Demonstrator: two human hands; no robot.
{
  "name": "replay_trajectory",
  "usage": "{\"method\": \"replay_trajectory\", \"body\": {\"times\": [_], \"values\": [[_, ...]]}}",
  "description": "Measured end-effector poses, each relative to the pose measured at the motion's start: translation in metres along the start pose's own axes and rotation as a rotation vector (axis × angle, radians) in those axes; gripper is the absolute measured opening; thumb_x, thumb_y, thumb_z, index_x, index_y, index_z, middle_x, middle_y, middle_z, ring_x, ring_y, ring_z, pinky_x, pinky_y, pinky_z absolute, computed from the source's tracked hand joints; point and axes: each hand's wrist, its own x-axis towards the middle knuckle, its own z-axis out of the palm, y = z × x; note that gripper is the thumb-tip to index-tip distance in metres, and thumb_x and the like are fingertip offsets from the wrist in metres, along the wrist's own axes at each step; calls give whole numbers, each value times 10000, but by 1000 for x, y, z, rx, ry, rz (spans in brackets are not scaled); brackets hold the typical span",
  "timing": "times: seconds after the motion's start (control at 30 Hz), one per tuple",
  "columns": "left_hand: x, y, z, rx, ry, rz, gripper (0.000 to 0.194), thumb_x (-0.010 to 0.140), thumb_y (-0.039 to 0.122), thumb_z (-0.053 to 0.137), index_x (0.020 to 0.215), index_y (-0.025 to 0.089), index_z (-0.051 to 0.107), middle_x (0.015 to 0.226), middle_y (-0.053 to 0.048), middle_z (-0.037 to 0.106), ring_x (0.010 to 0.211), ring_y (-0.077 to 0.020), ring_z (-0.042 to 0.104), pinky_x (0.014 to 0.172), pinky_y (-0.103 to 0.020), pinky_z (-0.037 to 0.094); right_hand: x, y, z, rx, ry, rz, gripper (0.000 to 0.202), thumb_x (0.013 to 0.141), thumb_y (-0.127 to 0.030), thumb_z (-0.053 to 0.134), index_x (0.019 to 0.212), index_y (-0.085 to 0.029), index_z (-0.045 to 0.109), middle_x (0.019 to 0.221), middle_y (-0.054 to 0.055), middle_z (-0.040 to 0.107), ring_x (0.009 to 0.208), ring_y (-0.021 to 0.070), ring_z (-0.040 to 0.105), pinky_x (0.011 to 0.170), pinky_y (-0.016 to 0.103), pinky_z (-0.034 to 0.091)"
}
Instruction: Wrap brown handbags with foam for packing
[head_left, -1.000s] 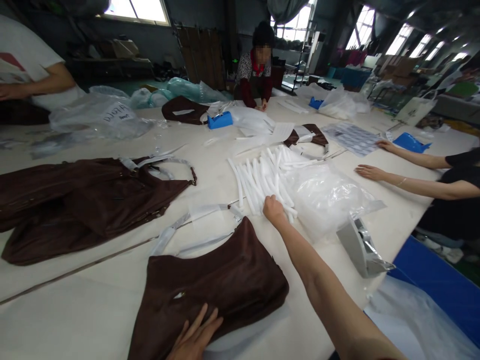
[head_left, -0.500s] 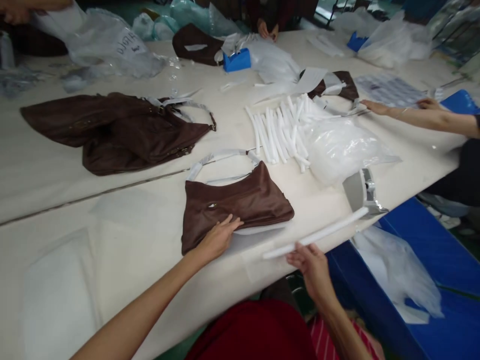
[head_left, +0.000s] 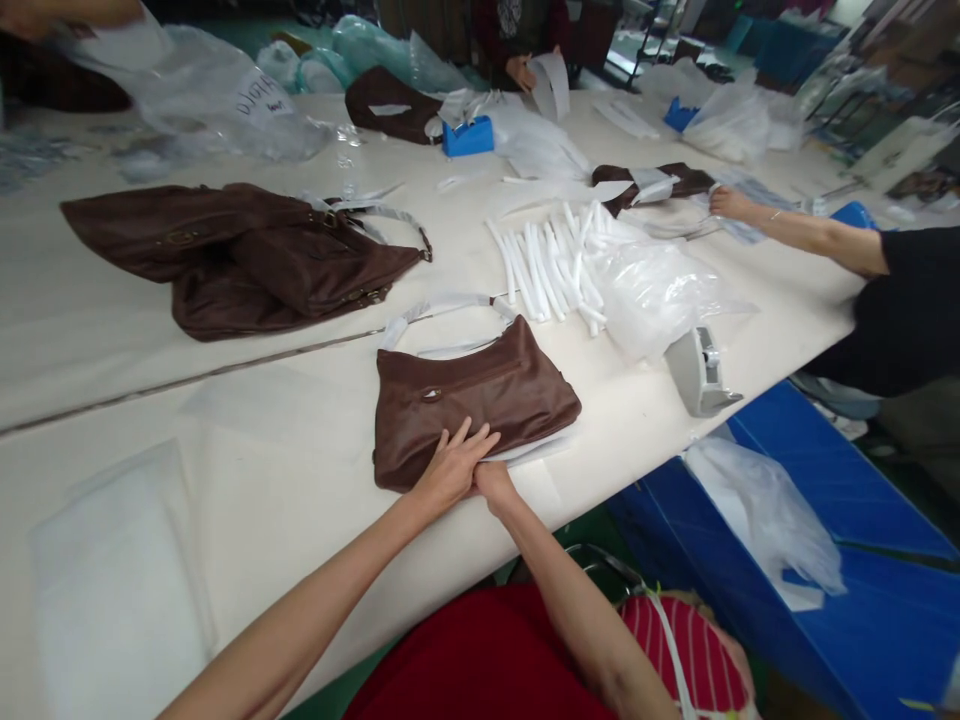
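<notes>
A brown handbag (head_left: 480, 395) lies on the table before me, its strap (head_left: 442, 302) wrapped in white and looped away from me. My left hand (head_left: 450, 468) rests on the bag's lower front, open, with the fingers spread on the brown surface. Close against it, my right hand (head_left: 495, 482) is closed at the bag's bottom edge. Its fingertips are hidden under the left hand and the bag, so what they grip does not show. White sheet material (head_left: 536, 448) sticks out from beneath the bag's lower right edge.
White foam sticks (head_left: 544, 265) lie beyond the bag, beside a clear plastic bag (head_left: 652, 290). A grey tape dispenser (head_left: 697, 375) stands near the table edge. Another brown bag (head_left: 255, 260) lies left. A co-worker's arm (head_left: 802, 230) reaches in from the right.
My right hand has moved left from the table edge to the handbag's bottom edge. The white foam stick it held is out of sight. My left hand stays on the bag.
</notes>
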Motion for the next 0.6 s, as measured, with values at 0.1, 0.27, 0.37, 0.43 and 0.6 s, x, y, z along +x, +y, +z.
{"method": "replay_trajectory", "body": {"times": [0.1,0.27,0.37,0.43,0.6], "values": [[-2,-3,16,29,70,27,698,817,53,407,1481,270,401,1574,-96,376,1510,-356,146,1135,-728,179,-1,4,-9,-61,-44,-22,390,915,-418,604,1205,-157,593,1219,68,613,1061,251,620,887,439,557],[-2,-16,42,87,167,79,703,840,0,347,1464,317,420,1579,-66,370,1518,-333,113,1156,-720,102,-7,-5,-41,-181,-165,-47,330,907,-433,610,1071,-147,639,1016,53,677,884,189,656,792,381,566],[-2,-24,57,137,221,101,816,791,-78,306,1467,372,388,1590,-38,347,1524,-305,75,1160,-720,67,-2,-26,-71,-454,-170,-227,257,914,-420,568,898,-193,687,796,57,699,790,211,665,807,397,534],[-4,-25,61,171,234,100,844,782,-92,312,1477,385,356,1596,-37,333,1524,-300,70,1159,-723,53,9,-37,-90,-714,-94,-499,273,946,-390,489,995,-231,705,957,100,733,989,263,661,975,466,459],[-15,-14,55,151,210,145,680,859,175,559,1491,321,353,1623,-94,261,1517,-354,97,1155,-728,58,51,-9,-113,-1166,-284,-962,454,906,-372,575,1354,-299,555,1451,126,540,1378,327,443,1165,641,153]]}}
